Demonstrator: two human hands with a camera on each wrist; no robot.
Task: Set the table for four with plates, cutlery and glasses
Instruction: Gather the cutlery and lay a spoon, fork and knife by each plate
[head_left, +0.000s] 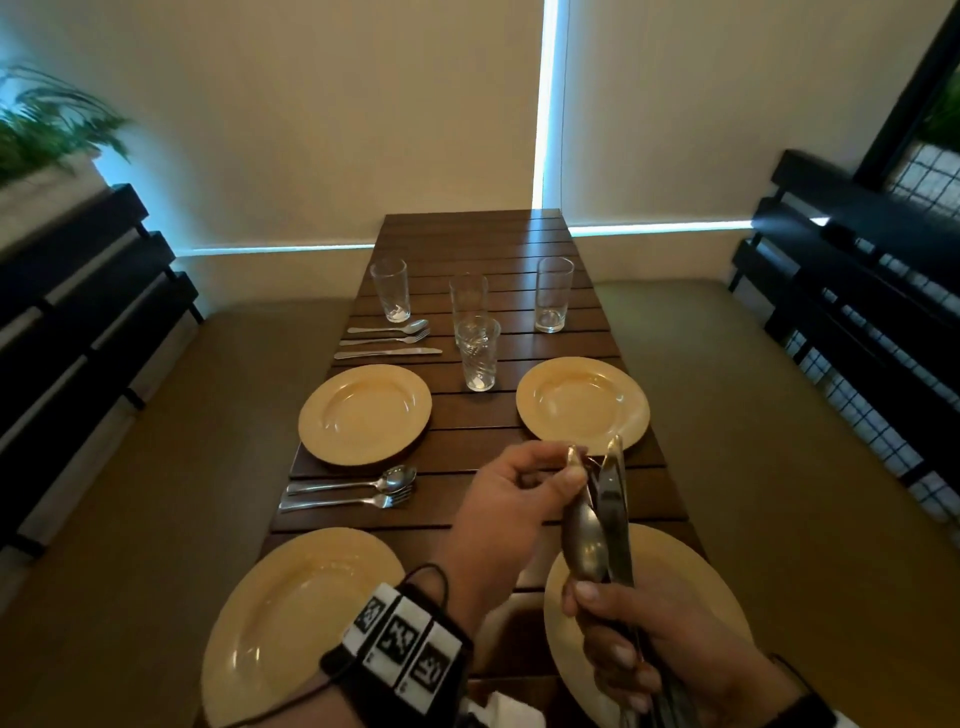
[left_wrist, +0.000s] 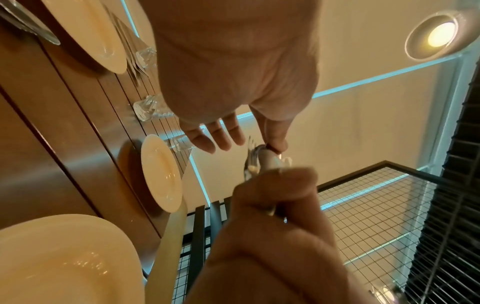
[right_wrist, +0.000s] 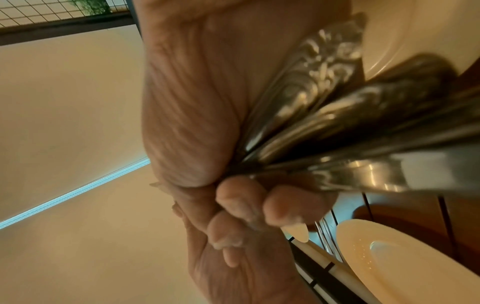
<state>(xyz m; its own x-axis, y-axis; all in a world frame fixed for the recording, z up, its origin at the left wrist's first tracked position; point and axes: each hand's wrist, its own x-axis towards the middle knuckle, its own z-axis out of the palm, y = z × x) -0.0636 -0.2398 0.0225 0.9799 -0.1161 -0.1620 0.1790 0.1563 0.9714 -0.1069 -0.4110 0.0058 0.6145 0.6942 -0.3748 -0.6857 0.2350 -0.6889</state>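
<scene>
Four yellow plates lie on the slatted wooden table (head_left: 467, 431): far left (head_left: 363, 413), far right (head_left: 582, 402), near left (head_left: 301, 623) and near right (head_left: 680, 566). My right hand (head_left: 602, 623) grips a bundle of cutlery (head_left: 613, 499) upright over the near right plate; its handles (right_wrist: 324, 115) fan out past my palm (right_wrist: 194, 102). My left hand (head_left: 571, 465) pinches the top end of one piece of the bundle between thumb and forefinger (left_wrist: 270, 147), the other fingers spread. Several glasses (head_left: 478, 358) stand beyond the far plates.
A spoon, fork and knife (head_left: 389, 340) lie beyond the far left plate. A spoon and fork (head_left: 353, 493) lie between the two left plates. Padded benches with dark slatted backs (head_left: 78, 322) run along both sides, and a plant (head_left: 47, 119) stands at the far left.
</scene>
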